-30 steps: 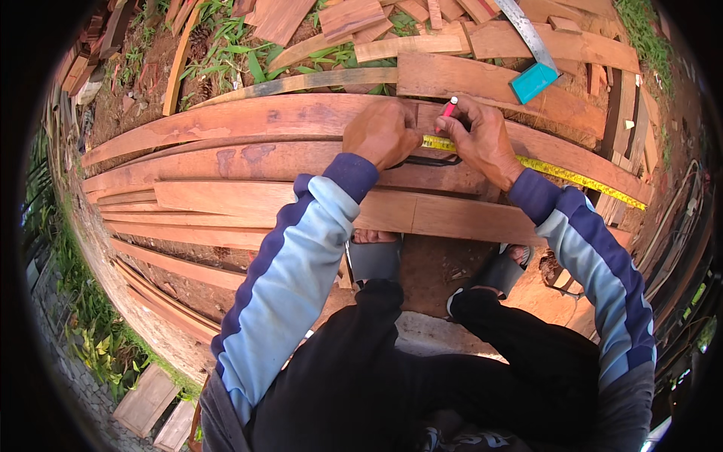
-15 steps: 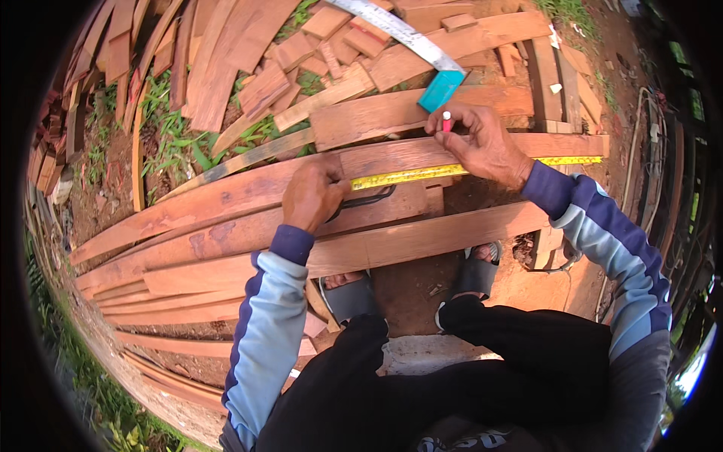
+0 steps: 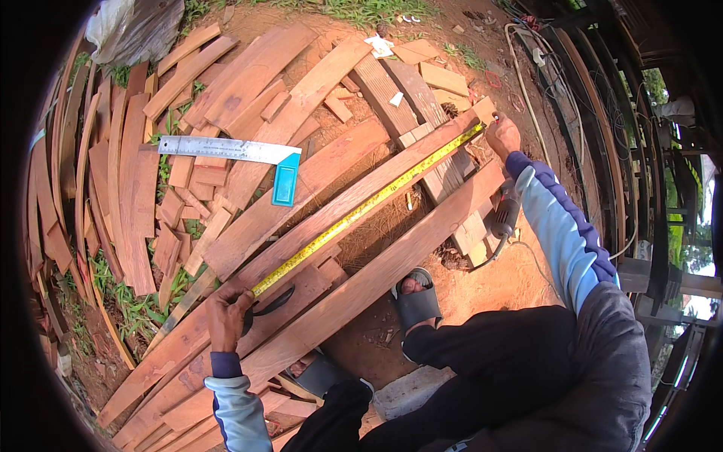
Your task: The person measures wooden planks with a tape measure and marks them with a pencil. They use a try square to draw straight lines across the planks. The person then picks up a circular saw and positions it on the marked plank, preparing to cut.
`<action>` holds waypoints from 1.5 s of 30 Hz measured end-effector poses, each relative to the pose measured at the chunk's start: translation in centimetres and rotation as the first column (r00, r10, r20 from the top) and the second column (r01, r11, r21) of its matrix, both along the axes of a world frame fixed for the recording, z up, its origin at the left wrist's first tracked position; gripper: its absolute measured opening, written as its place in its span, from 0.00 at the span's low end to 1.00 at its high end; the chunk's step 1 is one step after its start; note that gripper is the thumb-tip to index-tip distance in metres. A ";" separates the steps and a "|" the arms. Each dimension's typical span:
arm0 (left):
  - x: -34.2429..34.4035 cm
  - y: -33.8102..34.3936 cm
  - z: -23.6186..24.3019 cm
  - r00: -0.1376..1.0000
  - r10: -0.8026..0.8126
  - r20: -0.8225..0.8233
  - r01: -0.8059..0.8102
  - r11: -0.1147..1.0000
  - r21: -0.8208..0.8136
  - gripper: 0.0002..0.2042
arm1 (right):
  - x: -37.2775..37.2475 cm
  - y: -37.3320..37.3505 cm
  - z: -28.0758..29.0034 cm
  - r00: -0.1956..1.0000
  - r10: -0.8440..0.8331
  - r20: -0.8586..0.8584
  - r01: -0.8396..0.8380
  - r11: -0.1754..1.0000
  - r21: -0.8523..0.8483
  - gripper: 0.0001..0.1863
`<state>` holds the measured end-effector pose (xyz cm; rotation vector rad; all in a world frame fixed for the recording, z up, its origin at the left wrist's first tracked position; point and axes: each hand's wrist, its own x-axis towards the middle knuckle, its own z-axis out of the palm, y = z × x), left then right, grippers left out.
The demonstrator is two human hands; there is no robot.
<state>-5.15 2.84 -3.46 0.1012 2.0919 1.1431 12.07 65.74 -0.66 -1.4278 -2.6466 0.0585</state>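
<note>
My left hand [image 3: 227, 309] grips the tape measure [image 3: 248, 319], its dark case mostly hidden and a black strap hanging out. The yellow blade [image 3: 369, 205] runs diagonally up to the right along a long reddish wooden board [image 3: 304, 241]. At the board's far end my right hand [image 3: 503, 134] is closed beside the blade's tip, a small white-tipped item barely showing in its fingers. Another plank [image 3: 392, 242] lies parallel, nearer my sandalled feet. A try square [image 3: 285, 181] with a steel ruler and teal handle rests on the boards beyond.
Loose planks and short offcuts [image 3: 120, 196] are piled across ground and grass. A power tool [image 3: 504, 220] with a cord lies at the right, near hoses and cables [image 3: 518, 45]. Dark timbers [image 3: 591, 135] run along the right edge, and a plastic sheet [image 3: 132, 30] lies top left.
My view has swung to the right. My hands have moved far apart, the right one to the board's right end, with a longer stretch of yellow blade showing between them.
</note>
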 end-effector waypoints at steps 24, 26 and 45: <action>-0.6 -0.3 -1.0 0.998 0.048 0.034 -0.049 0.999 0.022 0.09 | -2.5 2.0 -2.7 0.992 -0.076 -0.103 0.035 0.936 -0.351 0.25; -0.6 -0.9 -1.4 0.998 0.054 0.014 -0.054 0.999 0.010 0.10 | -3.2 1.5 -3.0 0.994 -0.059 -0.090 0.024 0.940 -0.340 0.26; -0.3 0.2 -0.3 0.975 0.005 -0.223 -0.061 0.967 -0.245 0.09 | -4.3 1.8 -2.7 0.995 0.089 0.047 -0.075 0.966 -0.247 0.25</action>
